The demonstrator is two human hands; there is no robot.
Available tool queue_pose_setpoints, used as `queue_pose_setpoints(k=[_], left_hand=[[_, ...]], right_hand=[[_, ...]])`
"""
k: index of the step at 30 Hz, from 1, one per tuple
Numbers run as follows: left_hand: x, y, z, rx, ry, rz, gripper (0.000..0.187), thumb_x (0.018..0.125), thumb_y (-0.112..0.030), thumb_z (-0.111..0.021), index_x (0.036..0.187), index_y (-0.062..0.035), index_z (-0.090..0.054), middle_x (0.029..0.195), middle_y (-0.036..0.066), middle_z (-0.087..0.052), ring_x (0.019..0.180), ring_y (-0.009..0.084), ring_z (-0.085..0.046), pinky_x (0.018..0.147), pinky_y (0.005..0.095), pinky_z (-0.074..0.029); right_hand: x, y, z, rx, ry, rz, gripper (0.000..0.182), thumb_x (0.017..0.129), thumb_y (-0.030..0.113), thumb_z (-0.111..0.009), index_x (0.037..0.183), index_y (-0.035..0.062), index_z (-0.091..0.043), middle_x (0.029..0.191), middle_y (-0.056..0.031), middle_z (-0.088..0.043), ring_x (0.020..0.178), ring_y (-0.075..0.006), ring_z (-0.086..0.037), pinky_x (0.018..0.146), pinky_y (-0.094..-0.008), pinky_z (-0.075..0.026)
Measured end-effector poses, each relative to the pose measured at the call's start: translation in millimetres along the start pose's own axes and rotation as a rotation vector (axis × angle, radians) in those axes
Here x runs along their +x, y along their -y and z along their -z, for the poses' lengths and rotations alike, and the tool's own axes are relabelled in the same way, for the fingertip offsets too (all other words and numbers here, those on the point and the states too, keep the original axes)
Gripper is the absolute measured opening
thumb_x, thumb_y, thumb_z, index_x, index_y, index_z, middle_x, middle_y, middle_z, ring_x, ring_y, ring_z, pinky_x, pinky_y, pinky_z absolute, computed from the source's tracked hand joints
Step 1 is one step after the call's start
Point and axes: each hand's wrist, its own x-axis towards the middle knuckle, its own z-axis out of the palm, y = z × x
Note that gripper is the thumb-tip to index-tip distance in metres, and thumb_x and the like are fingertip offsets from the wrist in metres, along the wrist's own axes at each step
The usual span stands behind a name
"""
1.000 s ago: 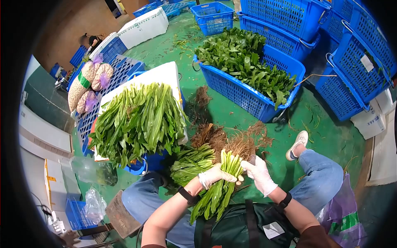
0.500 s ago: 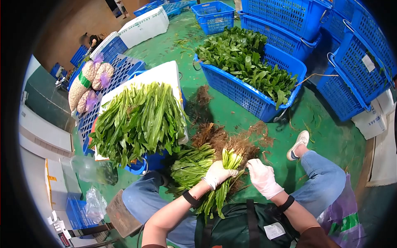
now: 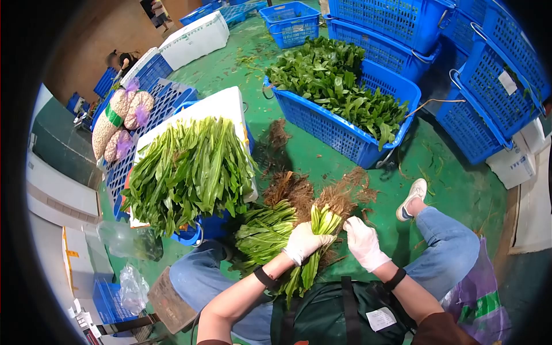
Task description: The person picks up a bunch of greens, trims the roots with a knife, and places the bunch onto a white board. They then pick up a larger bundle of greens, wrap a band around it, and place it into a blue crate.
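Observation:
My left hand [image 3: 306, 242], in a white glove, is closed around a bunch of long-leaf greens [image 3: 323, 219]. The pale stem ends point away from me, and the leaves hang down toward my lap. Just right of those stems is my gloved right hand [image 3: 364, 246], its fingers pinched together; whatever they hold is too small to make out. More cut greens [image 3: 264, 233] lie on the floor left of my left hand. Beyond the bunch sits a heap of brown, stringy roots [image 3: 338, 198].
A big pile of greens [image 3: 190, 172] rests on a white foam board [image 3: 233, 106] at left. Ahead stands a blue crate [image 3: 322, 118] of leafy greens, with stacked blue crates [image 3: 489, 86] at right. Netted pale bulbs [image 3: 115, 118] lie on a blue pallet. Another person [image 3: 123, 60] is far left.
The view has shifted slightly. Both hands keep nearly the same pose, the left still around the bunch and the right still pinched beside the stems.

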Motion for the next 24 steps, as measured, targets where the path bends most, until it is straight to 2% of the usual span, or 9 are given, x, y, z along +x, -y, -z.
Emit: queue_pose_setpoints(k=[1,3,5,7,9,12,17,20,24], left_hand=[[0.8,4.5,-4.8,-0.257,0.034,0.024,0.027,0.076,-0.020,-0.079,0.092,-0.0027,-0.068,0.080,0.008,-0.070,0.069,0.0171,-0.064,0.068,0.0301,-0.051],[-0.3,-8.0,0.8,-0.648,0.035,-0.001,0.020,0.078,-0.004,-0.076,0.095,-0.0013,-0.067,0.083,0.003,-0.068,0.071,0.0119,-0.063,0.066,0.0256,-0.051],[-5.5,-27.7,23.9,-0.744,0.075,-0.074,0.030,0.078,-0.006,-0.077,0.104,-0.0008,-0.063,0.087,0.003,-0.066,0.071,0.0135,-0.062,0.066,0.0284,-0.052],[-7.7,-30.2,40.6,-0.896,0.203,-0.095,0.041,0.077,-0.004,-0.077,0.113,-0.0013,-0.057,0.092,0.006,-0.064,0.072,0.0169,-0.063,0.065,0.0306,-0.053],[-3.0,-11.8,36.9,-0.942,0.226,-0.044,0.045,0.077,-0.003,-0.077,0.116,-0.0013,-0.056,0.092,0.007,-0.063,0.072,0.0175,-0.063,0.066,0.0308,-0.053],[-7.3,-13.7,30.7,-0.928,0.308,-0.061,0.042,0.079,-0.006,-0.075,0.116,-0.0006,-0.056,0.087,0.007,-0.063,0.072,0.0184,-0.063,0.067,0.0302,-0.052],[-7.0,0.7,17.3,-0.987,0.405,-0.006,0.042,0.081,-0.011,-0.074,0.118,-0.0024,-0.056,0.084,0.007,-0.064,0.072,0.0186,-0.063,0.068,0.0294,-0.051],[-5.8,7.0,13.0,-1.019,0.474,0.110,0.048,0.081,-0.013,-0.073,0.123,-0.0014,-0.054,0.091,0.012,-0.067,0.077,0.0223,-0.066,0.072,0.0329,-0.054],[-4.8,1.4,9.0,-1.057,0.596,0.034,0.057,0.083,-0.013,-0.072,0.132,0.0009,-0.047,0.116,0.024,-0.064,0.098,0.0302,-0.068,0.086,0.0374,-0.055]], right_hand=[[-4.0,-9.9,-8.7,0.089,-0.018,-0.056,0.009,0.093,0.014,-0.052,0.093,0.0068,-0.056,0.083,-0.0108,-0.062,0.071,-0.0318,-0.064,0.061,-0.0431,-0.052],[-44.0,-82.4,-48.9,-0.299,0.478,0.011,0.016,0.093,0.015,-0.047,0.089,0.0061,-0.060,0.085,-0.0135,-0.065,0.078,-0.0348,-0.064,0.067,-0.0463,-0.052],[-74.4,-129.8,-68.6,-0.398,0.749,-0.243,0.020,0.094,0.015,-0.043,0.092,0.0070,-0.062,0.089,-0.0181,-0.066,0.078,-0.0384,-0.063,0.070,-0.0451,-0.053],[-32.2,-81.3,-33.8,-0.318,0.605,-0.409,0.022,0.095,0.018,-0.044,0.094,0.0073,-0.063,0.093,-0.0160,-0.069,0.084,-0.0367,-0.066,0.072,-0.0476,-0.052],[-3.9,-45.6,-4.2,0.041,0.152,-0.308,0.018,0.095,0.018,-0.047,0.098,0.0066,-0.061,0.092,-0.0156,-0.069,0.080,-0.0362,-0.066,0.069,-0.0451,-0.052],[13.0,4.7,25.8,0.271,-0.091,-0.127,0.012,0.095,0.015,-0.051,0.099,0.0057,-0.057,0.087,-0.0140,-0.068,0.074,-0.0355,-0.065,0.064,-0.0424,-0.051],[15.3,25.4,21.4,0.245,-0.118,0.065,0.010,0.092,0.010,-0.056,0.100,0.0035,-0.056,0.093,-0.0126,-0.068,0.073,-0.0314,-0.067,0.063,-0.0367,-0.052],[25.1,50.0,33.9,0.638,-0.100,-0.337,0.022,0.091,0.016,-0.062,0.105,0.0000,-0.057,0.091,-0.0126,-0.069,0.080,-0.0183,-0.066,0.072,-0.0326,-0.051],[26.2,30.7,16.8,0.926,0.031,-0.490,0.026,0.088,0.019,-0.067,0.099,-0.0036,-0.059,0.087,-0.0073,-0.068,0.078,-0.0086,-0.060,0.070,-0.0284,-0.050]])
